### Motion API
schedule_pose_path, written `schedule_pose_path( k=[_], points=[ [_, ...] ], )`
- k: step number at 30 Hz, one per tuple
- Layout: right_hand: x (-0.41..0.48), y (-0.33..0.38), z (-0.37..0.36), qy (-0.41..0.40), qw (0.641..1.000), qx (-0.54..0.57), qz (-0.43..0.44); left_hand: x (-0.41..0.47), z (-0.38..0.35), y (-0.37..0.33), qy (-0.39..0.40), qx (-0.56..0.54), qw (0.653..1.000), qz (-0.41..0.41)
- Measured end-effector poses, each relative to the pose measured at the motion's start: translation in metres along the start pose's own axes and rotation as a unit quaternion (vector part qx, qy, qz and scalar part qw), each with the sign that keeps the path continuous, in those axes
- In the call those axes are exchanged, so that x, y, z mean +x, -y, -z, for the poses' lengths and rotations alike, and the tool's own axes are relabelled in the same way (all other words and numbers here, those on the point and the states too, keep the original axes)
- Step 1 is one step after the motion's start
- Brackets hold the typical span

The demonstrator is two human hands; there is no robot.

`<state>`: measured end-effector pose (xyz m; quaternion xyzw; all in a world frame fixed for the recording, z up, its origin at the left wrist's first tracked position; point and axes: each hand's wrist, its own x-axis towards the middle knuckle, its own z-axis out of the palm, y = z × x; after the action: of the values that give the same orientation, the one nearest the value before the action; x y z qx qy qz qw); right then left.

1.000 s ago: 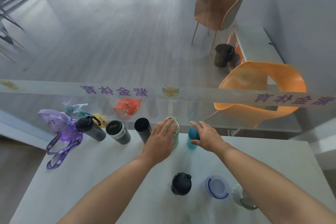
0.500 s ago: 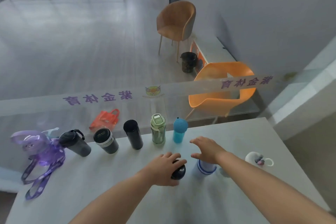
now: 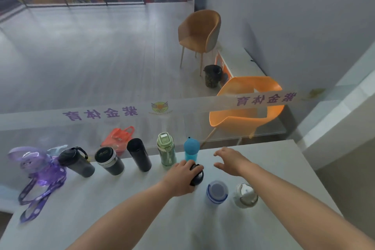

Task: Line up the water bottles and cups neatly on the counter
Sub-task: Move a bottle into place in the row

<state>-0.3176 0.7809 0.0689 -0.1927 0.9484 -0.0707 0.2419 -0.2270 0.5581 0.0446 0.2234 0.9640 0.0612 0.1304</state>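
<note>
Along the back edge of the white counter [image 3: 113, 209] stands a row: a purple bunny bottle [image 3: 38, 166] with a strap, a black handled bottle [image 3: 76, 162], a black-and-white cup [image 3: 109, 160], a tall black tumbler [image 3: 139, 154], a green bottle [image 3: 166, 151] and a blue bottle [image 3: 191, 149]. My left hand [image 3: 180, 178] is closed over the top of a black bottle [image 3: 196, 175] just in front of the blue one. My right hand [image 3: 231, 161] hovers with fingers spread, holding nothing. A white-and-blue cup [image 3: 217, 192] and a white bottle [image 3: 246, 195] stand nearer to me.
A glass panel [image 3: 182, 115] with a frosted printed band rises behind the row. Beyond it lie an orange chair [image 3: 246, 107], a tan chair [image 3: 199, 32], a dark bin [image 3: 212, 75] and an orange bag [image 3: 119, 136].
My hands left the green and blue bottles in the row. The left hand came back and closed on the black bottle, moving it toward the row; the right hand lifted away open.
</note>
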Motion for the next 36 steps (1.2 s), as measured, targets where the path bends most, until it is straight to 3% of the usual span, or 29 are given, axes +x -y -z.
schedule_pose_path(
  k=[8, 16, 29, 32, 36],
  points=[
    [0.038, -0.074, 0.044, 0.003, 0.997, 0.024, 0.067, 0.079, 0.026, -0.031, -0.038, 0.003, 0.997, 0.062],
    [0.050, -0.138, 0.034, 0.019, 0.995, 0.079, 0.055, 0.150, 0.005, -0.059, -0.043, -0.019, 0.995, 0.090],
    [0.064, -0.116, 0.025, 0.053, 0.983, 0.145, 0.097, 0.142, -0.010, -0.030, -0.040, -0.024, 0.994, 0.099],
    [0.068, -0.107, 0.020, 0.085, 0.985, 0.064, 0.139, 0.123, -0.002, -0.007, -0.077, 0.007, 0.990, 0.117],
    [0.076, -0.100, 0.007, 0.062, 0.987, -0.008, 0.145, 0.110, -0.004, 0.010, -0.064, 0.005, 0.980, 0.188]
  ],
)
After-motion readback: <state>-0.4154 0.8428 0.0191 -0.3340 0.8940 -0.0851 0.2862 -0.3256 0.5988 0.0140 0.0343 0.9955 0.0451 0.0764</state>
